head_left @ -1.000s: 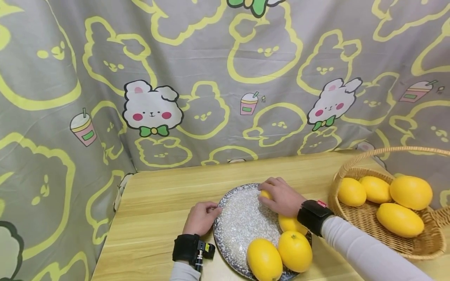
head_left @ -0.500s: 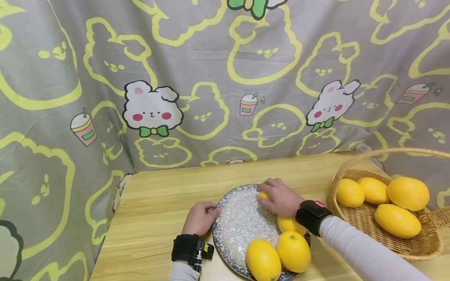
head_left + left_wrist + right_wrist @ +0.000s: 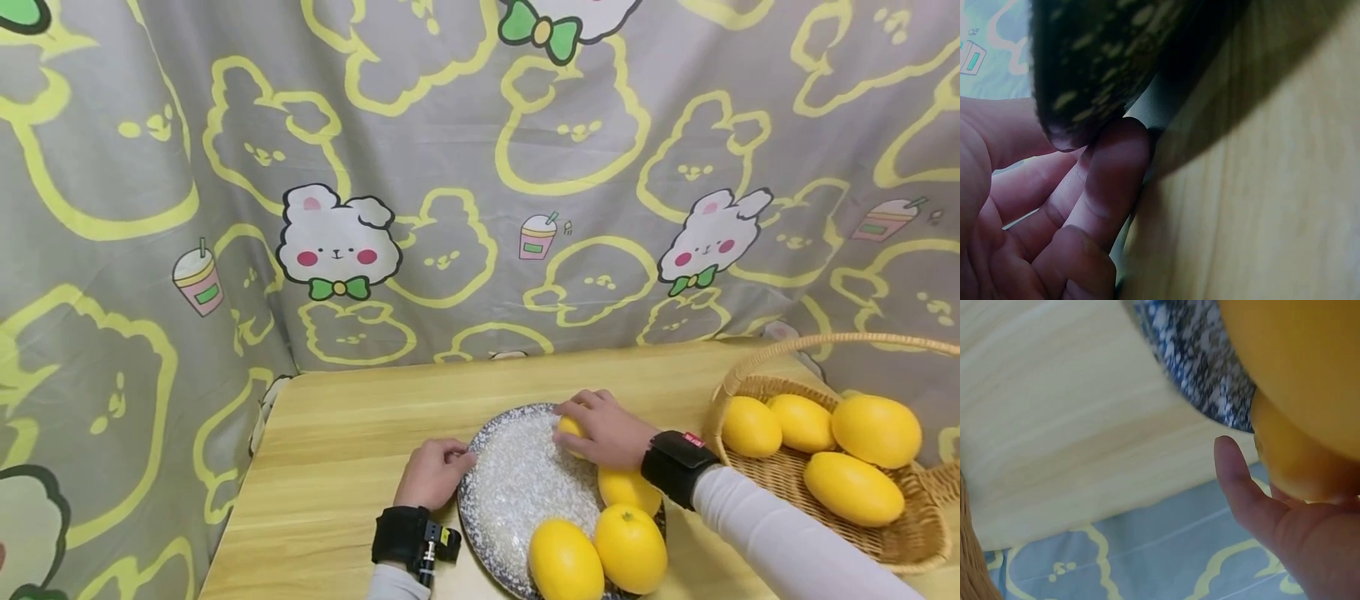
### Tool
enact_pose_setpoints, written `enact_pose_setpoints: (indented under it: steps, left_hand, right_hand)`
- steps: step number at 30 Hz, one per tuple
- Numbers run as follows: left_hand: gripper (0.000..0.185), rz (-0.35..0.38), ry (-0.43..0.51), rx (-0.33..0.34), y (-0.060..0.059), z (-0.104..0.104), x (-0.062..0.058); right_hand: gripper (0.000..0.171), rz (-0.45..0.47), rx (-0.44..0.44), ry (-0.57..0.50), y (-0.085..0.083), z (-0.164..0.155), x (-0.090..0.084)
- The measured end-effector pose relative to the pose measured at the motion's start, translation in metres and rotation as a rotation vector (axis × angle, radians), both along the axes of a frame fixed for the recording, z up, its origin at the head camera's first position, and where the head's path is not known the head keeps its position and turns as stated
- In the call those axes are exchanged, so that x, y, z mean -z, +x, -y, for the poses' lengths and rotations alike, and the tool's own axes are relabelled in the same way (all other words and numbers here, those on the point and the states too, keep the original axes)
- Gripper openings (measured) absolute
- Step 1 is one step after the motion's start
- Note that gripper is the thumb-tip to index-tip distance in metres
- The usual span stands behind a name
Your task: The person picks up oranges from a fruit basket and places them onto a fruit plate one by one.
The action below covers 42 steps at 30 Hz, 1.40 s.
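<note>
Fingers of the right hand (image 3: 609,432) curl over a yellow fruit (image 3: 570,428) at the far edge of the speckled plate (image 3: 517,487). The left hand (image 3: 435,473) pinches the plate's left rim. Probably best to settle the fruit gently while holding the plate firm, so the three fruits (image 3: 596,542) at the plate's near-right edge don't roll.

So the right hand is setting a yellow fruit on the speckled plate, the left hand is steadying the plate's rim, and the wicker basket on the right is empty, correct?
Not quite: the wicker basket isn't empty. The head view shows four yellow fruits in it. The rest holds: the right hand grips a yellow fruit over the speckled plate, and the left hand holds the plate's rim.
</note>
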State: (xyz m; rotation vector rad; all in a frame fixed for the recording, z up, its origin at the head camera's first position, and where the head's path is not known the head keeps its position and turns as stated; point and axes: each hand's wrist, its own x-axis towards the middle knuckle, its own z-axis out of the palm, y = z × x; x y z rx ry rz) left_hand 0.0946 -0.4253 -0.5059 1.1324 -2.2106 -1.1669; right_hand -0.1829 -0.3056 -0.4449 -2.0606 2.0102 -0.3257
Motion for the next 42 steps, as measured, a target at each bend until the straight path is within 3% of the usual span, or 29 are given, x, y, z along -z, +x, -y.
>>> enact_pose_setpoints:
  steps: [11, 20, 32, 42]
  left_hand:
    - [0.029, -0.004, -0.005, -0.007, 0.001, -0.001, 0.0]
    - [0.027, -0.003, -0.01, -0.007, 0.001, -0.002, 0.002]
    - [0.026, 0.01, -0.009, -0.008, 0.001, -0.003, 0.005]
    - [0.026, 0.012, -0.015, -0.004, 0.002, -0.001, 0.005]
  right_hand:
    - [0.061, -0.03, 0.057, 0.021, -0.011, -0.008, -0.017]
    - [0.064, -0.046, 0.1, 0.007, -0.029, -0.029, -0.037]
    - [0.05, -0.152, 0.078, -0.06, -0.046, -0.07, -0.053]
    - [0.036, -0.175, 0.085, -0.063, -0.064, -0.097, -0.063]
